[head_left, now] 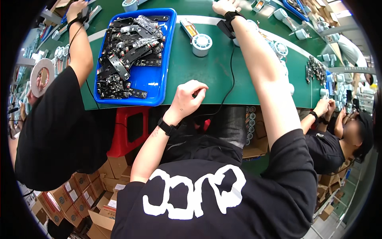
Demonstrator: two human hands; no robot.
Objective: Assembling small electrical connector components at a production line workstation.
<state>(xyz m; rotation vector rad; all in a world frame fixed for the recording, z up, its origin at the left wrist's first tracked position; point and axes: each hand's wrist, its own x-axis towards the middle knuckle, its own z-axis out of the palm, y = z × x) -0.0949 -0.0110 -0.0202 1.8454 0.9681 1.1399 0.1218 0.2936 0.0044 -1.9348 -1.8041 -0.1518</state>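
Observation:
My left hand (188,97) is curled into a loose fist over the table's near edge; nothing sticks out of it, and the inside of its grip is hidden. My right hand (226,6) reaches to the far side of the green table (187,75), fingers partly stretched at the picture's top edge, with nothing visible in it. Between them stands a round white motor-like part (201,44), beside a small battery pack (188,28) with wires. Left of these lies a blue tray (170,51) heaped with black circuit board strips (131,46).
A black cord (232,75) runs from my right wristband to my lap. More white round parts (281,48) and a pile of small boards (315,69) lie to the right. Co-workers sit on both sides; one arm (81,47) reaches past the tray. A red stool (127,129) stands below.

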